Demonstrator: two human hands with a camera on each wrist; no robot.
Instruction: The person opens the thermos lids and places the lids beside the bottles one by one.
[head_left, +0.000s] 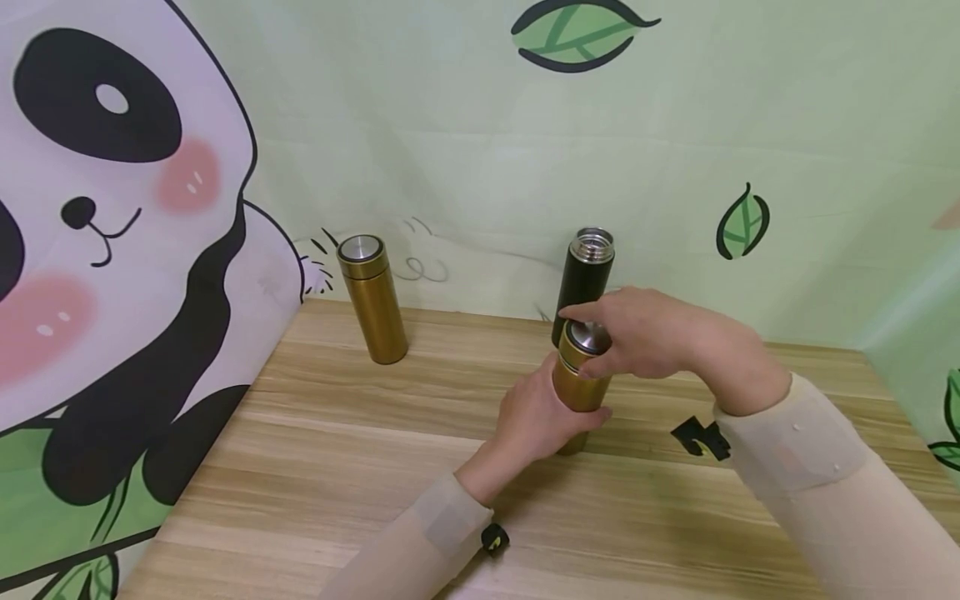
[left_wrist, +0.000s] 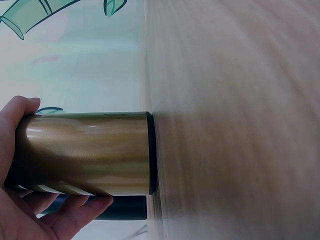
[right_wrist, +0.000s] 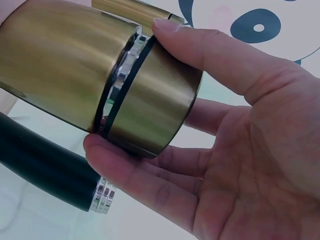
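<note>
My left hand (head_left: 532,417) grips the body of a gold thermos flask (head_left: 579,392), which stands upright with its base down at the wooden table in the left wrist view (left_wrist: 90,155). From above, my right hand (head_left: 648,333) holds the flask's gold lid (right_wrist: 155,95) between thumb and fingers. A gap showing the silver neck (right_wrist: 122,75) separates lid and body in the right wrist view. Just behind stands a lidless black flask (head_left: 581,279), its steel mouth uncovered. Farther left is a second gold flask (head_left: 375,312) with its lid on.
The wooden tabletop (head_left: 322,500) runs back to a pale green cloth backdrop (head_left: 450,125) with a panda and leaves printed on it. A black piece (head_left: 701,439) shows beside the right sleeve, and a small black one (head_left: 495,539) by the left cuff.
</note>
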